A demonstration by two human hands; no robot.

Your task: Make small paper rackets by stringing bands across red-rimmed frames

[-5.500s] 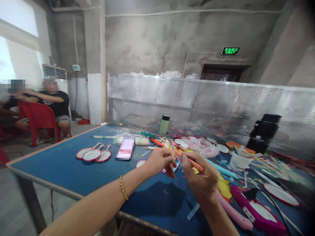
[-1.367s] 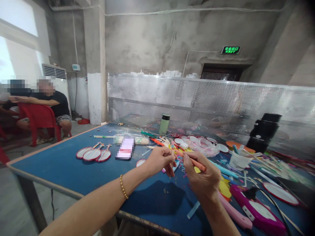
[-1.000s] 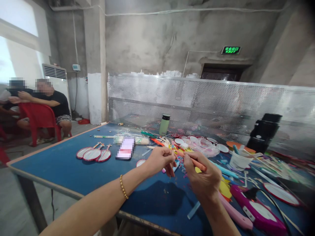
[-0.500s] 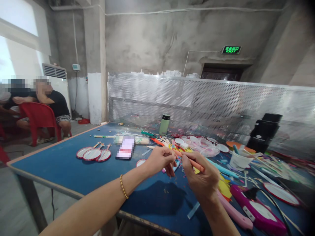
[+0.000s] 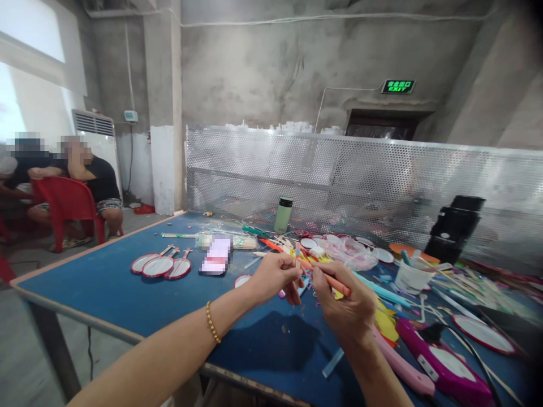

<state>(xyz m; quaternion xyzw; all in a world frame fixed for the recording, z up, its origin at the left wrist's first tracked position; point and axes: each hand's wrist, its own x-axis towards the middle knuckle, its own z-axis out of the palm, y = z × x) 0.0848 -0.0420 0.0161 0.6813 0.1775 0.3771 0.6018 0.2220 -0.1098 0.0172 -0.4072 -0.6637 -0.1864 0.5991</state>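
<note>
My right hand is closed around an orange pen-shaped tool, its front end pointing at my left fingers. My left hand, with a gold bead bracelet at the wrist, pinches something small whose form I cannot make out. Both hands hover close together above the blue table. Under and behind them lie yellow pieces and coloured scraps. A clear glue stick rests near the front edge, below my right hand.
Small round fans lie left of a phone. A green bottle stands at the back. On the right are a white cup, a pink-handled tool, a purple device and thin sticks. People sit far left near a red chair.
Both hands stay almost in the same place, the orange tool still at my left fingers. The view has shifted very slightly.
</note>
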